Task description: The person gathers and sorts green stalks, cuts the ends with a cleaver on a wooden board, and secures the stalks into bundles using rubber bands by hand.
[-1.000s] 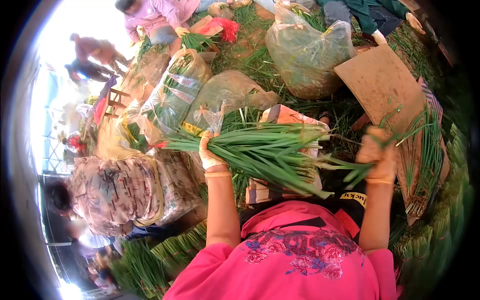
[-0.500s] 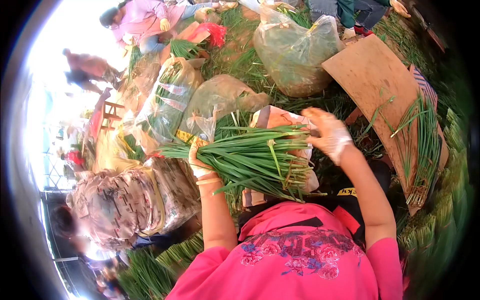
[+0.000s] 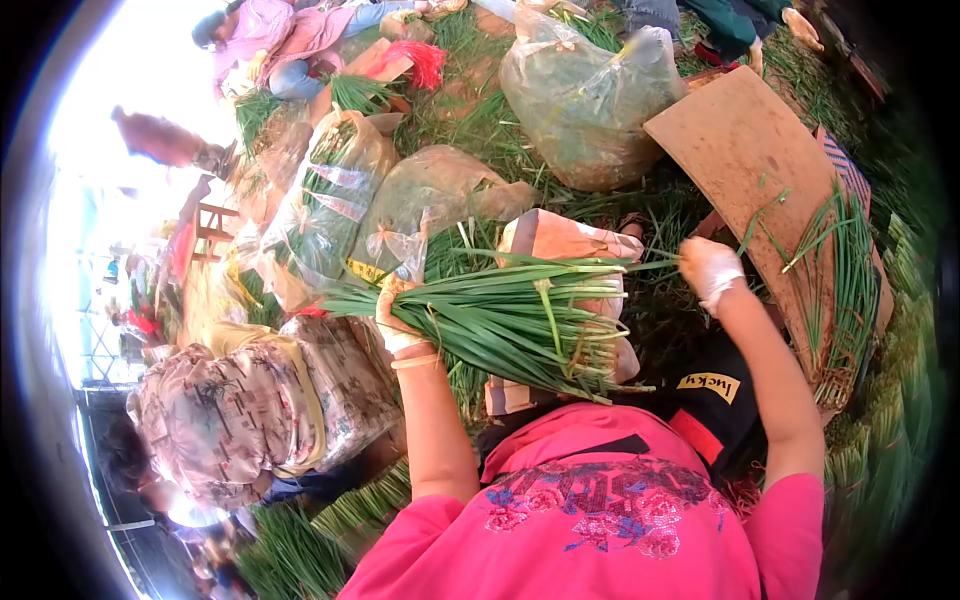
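Note:
A thick bunch of green chives (image 3: 510, 315) lies across my lap, its leaf tips to the left and its pale cut ends to the right. My left hand (image 3: 397, 318), in a thin pale glove, is wrapped round the leafy side of the bunch. To the right of the cut ends, my right hand (image 3: 708, 270) is closed, with a gloved palm. A thin green chive leaf stretches from the top of the bunch to its fingers. Under the bunch is a patterned cloth (image 3: 565, 238) over my knee.
A brown board (image 3: 745, 140) with loose chives (image 3: 845, 290) slopes at the right. Ahead stand a full clear plastic bag (image 3: 590, 110) and other stuffed bags (image 3: 330, 190). A person in a patterned shirt (image 3: 240, 410) sits close on my left. Other people work farther off.
My right hand has moved right, away from the cut ends, and its fingers have closed on a leaf drawn out from the bunch. My left hand stays in place.

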A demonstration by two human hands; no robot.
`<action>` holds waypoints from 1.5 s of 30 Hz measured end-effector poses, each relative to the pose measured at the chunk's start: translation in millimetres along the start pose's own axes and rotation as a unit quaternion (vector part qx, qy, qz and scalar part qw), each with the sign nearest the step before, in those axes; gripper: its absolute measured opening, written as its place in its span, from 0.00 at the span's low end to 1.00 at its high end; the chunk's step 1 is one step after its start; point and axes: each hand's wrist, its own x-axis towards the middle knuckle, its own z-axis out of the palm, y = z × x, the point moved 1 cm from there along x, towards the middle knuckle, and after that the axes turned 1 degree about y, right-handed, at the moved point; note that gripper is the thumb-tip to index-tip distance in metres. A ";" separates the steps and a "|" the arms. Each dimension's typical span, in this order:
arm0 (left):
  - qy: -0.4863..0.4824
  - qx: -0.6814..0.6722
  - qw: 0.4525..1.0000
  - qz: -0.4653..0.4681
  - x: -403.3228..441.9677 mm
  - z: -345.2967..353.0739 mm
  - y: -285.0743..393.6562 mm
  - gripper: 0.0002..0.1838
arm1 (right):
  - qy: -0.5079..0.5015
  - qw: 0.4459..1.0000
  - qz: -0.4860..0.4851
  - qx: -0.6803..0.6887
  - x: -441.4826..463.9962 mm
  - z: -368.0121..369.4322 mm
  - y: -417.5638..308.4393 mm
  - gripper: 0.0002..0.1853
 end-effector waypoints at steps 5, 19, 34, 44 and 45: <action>0.022 -0.036 0.999 -0.012 9.6 -27.1 -3.2 0.19 | -0.117 0.990 0.023 -0.076 -20.7 8.3 51.8 0.13; 0.045 0.022 0.998 0.049 -7.9 15.2 1.8 0.14 | 0.119 0.677 -0.044 0.725 30.1 -30.2 -45.3 0.05; -0.049 0.050 0.995 0.064 -25.3 61.3 21.5 0.14 | -0.171 0.702 -0.128 0.680 -19.5 -28.0 -139.1 0.10; 0.119 -0.056 0.991 0.026 -1.2 -29.7 -5.9 0.22 | 0.007 0.829 0.056 0.556 -78.6 -74.4 -8.9 0.11; 0.131 -0.031 0.990 0.035 -10.1 -15.3 -4.0 0.21 | -0.081 0.860 0.004 0.504 -81.8 -55.4 -26.2 0.12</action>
